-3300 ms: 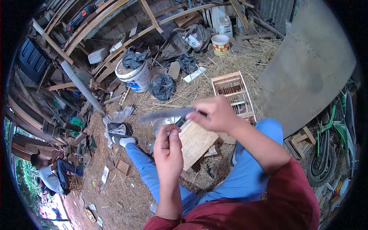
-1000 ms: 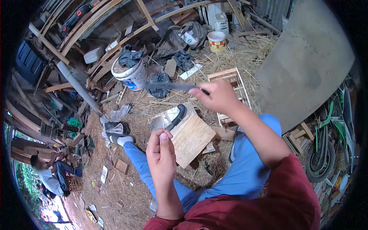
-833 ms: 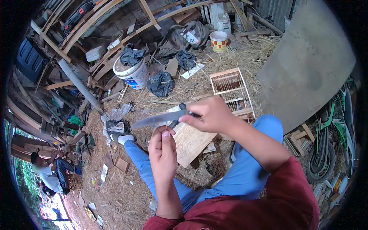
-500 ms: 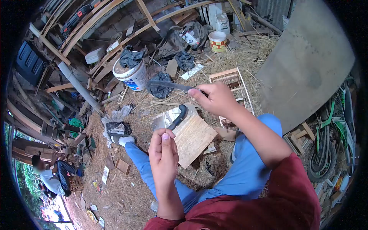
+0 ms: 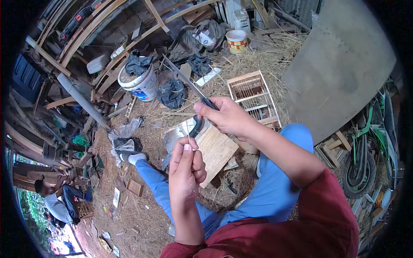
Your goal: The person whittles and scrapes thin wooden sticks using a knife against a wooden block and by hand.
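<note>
My left hand (image 5: 186, 165) pinches a thin pale stick (image 5: 188, 130) that points upward from the fingertips. Wrapped round the dark handle of a knife (image 5: 186, 79), my right hand (image 5: 223, 115) is just above and right of the stick, and the blade tilts up to the left, apart from the stick. Below both hands lies a wooden board (image 5: 217, 150). A black curved handle (image 5: 196, 127) rests at its upper left, beside a shiny flat metal piece (image 5: 173, 136).
A small barred wooden cage (image 5: 269, 96) stands beyond my right hand. Farther off are a white bucket (image 5: 144, 86), black plastic bags (image 5: 172, 93) and a small bucket (image 5: 237, 42). A seated person (image 5: 58, 204) is at the far left, a green bicycle (image 5: 365, 142) at the right.
Over the frames the knife moves up and down near the stick. Since the last earlier frame, my right hand has moved lower and left, and the blade has turned to point more steeply upward.
</note>
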